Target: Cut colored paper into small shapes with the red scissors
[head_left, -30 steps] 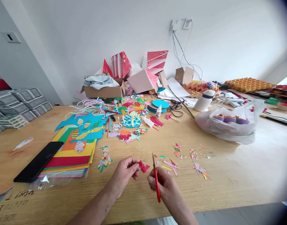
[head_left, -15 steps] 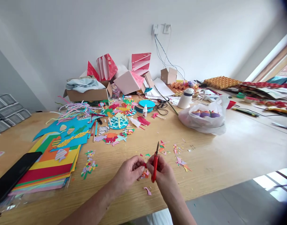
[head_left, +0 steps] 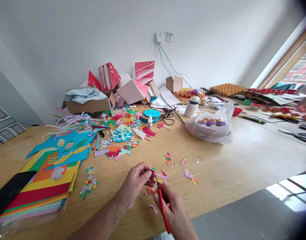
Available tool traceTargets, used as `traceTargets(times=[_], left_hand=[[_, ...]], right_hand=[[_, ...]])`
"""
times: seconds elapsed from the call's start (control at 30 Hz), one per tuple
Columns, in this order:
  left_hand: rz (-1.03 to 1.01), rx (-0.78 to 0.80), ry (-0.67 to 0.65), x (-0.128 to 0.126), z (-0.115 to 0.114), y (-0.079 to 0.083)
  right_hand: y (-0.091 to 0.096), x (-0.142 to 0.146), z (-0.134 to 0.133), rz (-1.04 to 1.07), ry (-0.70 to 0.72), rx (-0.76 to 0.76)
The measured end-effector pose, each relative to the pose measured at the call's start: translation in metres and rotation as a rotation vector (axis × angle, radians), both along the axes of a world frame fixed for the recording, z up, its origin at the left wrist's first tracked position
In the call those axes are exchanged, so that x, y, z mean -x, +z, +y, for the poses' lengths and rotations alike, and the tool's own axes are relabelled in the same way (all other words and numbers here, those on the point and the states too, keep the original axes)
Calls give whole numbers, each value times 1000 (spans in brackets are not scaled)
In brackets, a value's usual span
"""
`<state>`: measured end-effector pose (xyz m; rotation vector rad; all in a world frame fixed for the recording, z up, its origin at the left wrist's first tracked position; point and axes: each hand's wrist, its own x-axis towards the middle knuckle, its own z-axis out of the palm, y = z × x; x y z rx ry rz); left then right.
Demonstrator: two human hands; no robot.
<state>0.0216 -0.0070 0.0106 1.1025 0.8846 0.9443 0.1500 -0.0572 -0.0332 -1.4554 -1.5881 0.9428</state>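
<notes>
Between the thumb and fingers of my left hand is a small piece of red paper, mostly hidden by the fingertips. My right hand is closed round red-handled scissors. Their blades point up and to the left, with the tips at the red paper. Around and under the hands lie paper scraps, among them an orange scrap and a pink one. Farther right are more coloured scraps.
At left, a black phone lies partly over stacked coloured paper. Paper fish cutouts, a glue bottle and blue discs sit farther back. A plastic bag stands at the right, by a white jar.
The scissors have swung from pointing upright in my right hand to tilting left, their tips now at the red paper. The whole view has shifted slightly.
</notes>
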Motion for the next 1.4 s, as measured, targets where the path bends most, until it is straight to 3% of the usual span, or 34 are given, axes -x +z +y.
traceTargets(times=[0.37, 0.73, 1.03, 1.4], left_hand=[[4, 46, -33, -3, -1, -1], [-8, 55, -48, -6, -1, -5], [37, 57, -31, -5, 0, -5], [26, 50, -28, -5, 0, -10]], right_hand=[[5, 0, 5, -16, 21, 7], [-1, -3, 6, -102, -67, -84], [3, -2, 5, -91, -46, -7], [-6, -5, 2, -84, -50, 6]])
